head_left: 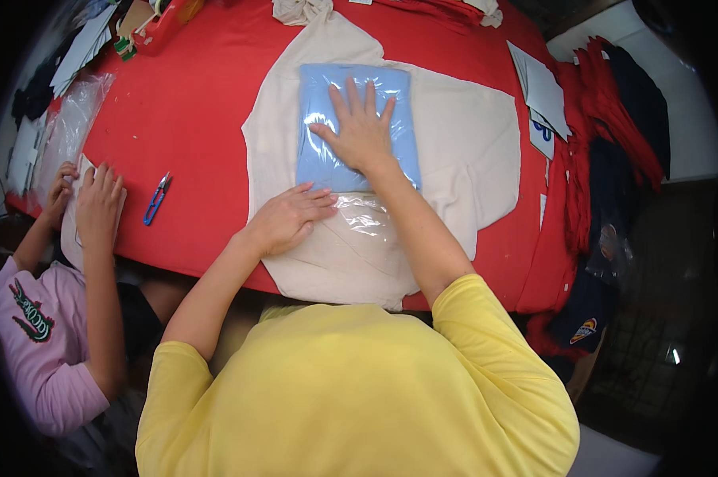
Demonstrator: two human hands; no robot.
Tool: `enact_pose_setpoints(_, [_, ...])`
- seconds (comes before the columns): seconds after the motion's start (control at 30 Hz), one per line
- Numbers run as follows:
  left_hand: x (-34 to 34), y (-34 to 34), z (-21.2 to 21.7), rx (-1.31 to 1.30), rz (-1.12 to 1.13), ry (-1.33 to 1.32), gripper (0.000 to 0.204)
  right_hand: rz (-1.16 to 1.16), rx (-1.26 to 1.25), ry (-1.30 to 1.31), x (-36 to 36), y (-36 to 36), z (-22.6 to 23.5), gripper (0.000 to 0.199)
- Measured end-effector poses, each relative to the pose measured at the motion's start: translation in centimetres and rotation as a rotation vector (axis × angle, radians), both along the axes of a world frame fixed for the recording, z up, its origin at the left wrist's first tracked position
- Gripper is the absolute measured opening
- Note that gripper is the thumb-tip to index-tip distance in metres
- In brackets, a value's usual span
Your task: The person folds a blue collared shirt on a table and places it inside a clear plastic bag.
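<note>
A folded light blue garment point(324, 151) lies inside a clear plastic bag point(367, 219) on a cream cloth point(470, 151) spread over the red table point(192, 119). My right hand point(361, 127) presses flat on the blue garment, fingers spread. My left hand point(289, 218) rests palm down at the bag's near open end, on the cream cloth beside the loose plastic. Neither hand grips anything.
Blue thread snips point(156, 199) lie on the red table to the left. Another person in a pink shirt point(33, 350) sits at the left, both hands point(97, 199) on a white piece. Stacked red and navy garments point(613, 119) and white cards point(543, 91) sit at the right; clear bags point(73, 127) far left.
</note>
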State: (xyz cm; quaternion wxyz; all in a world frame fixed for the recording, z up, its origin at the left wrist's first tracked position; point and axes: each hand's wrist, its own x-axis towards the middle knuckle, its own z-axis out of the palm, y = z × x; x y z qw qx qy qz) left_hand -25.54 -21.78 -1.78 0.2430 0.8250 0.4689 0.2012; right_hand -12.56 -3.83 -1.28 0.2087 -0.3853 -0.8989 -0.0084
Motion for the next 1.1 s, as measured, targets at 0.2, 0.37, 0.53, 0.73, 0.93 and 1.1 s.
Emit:
enact_pose_setpoints(0.2, [0.8, -1.6, -0.1, -0.046, 0.097, -0.068, 0.053, -0.025, -0.076, -0.102, 0.1, -0.7, -0.3, 0.078])
enact_pose_setpoints(0.37, [0.2, -0.6, 0.8, -0.239, 0.098, -0.230, 0.051, 0.045, -0.191, 0.062, 1.1, 0.8, -0.9, 0.064])
enact_pose_setpoints(0.53, [0.4, -0.4, 1.4, -0.334, 0.172, -0.279, 0.047, 0.197, -0.500, 0.388, 12.8, 1.7, 4.5, 0.048])
enact_pose_setpoints(0.73, [0.2, 0.0, 1.8, -0.447, 0.179, -0.386, 0.047, 0.068, -0.430, 0.003, 23.6, -8.9, 3.0, 0.046])
enact_pose_setpoints(0.93, [-0.1, -0.3, 0.5, -0.482, 0.242, -0.400, 0.048, 0.143, -0.345, 0.188, 21.3, -8.6, 2.9, 0.033])
enact_pose_setpoints(1.1, [-0.3, 0.0, 1.0, -0.552, 0.287, -0.450, 0.042, 0.036, -1.069, 0.945, 17.3, -4.5, 3.0, 0.010])
